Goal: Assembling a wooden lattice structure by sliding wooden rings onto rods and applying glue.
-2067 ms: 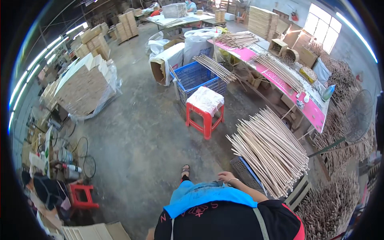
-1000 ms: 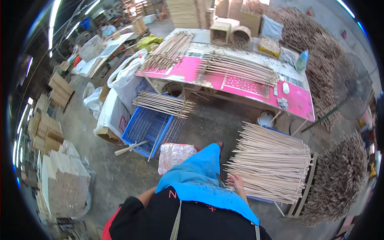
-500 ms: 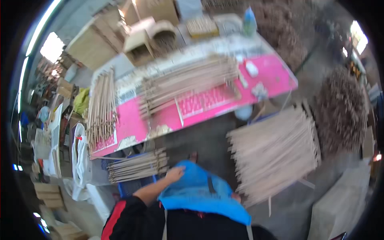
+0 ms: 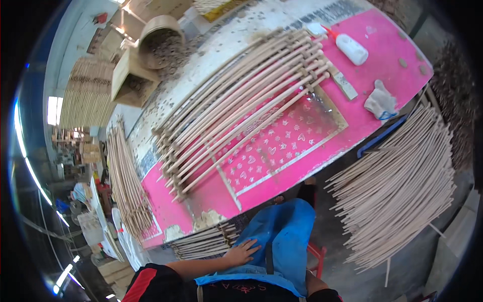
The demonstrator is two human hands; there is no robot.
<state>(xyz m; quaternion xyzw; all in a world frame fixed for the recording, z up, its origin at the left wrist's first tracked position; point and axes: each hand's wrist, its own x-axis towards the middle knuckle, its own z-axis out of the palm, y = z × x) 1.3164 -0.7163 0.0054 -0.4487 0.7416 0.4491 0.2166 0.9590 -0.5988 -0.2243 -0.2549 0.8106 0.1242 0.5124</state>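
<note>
The left hand (image 4: 242,253) is lying open on the blue apron (image 4: 290,226), fingers spread; the right hand is hiding from view, so its state cannot be told. The apron is covering the person's thighs, just beside a bundle of sticks (image 4: 201,245). On the pink-and-white surface (image 4: 168,196), a round tub (image 4: 157,22) and a square box (image 4: 121,73) are holding brown bits, a yellow container (image 4: 216,14) is holding pale pieces, and a red-capped white bottle (image 4: 352,49) is resting nearby.
</note>
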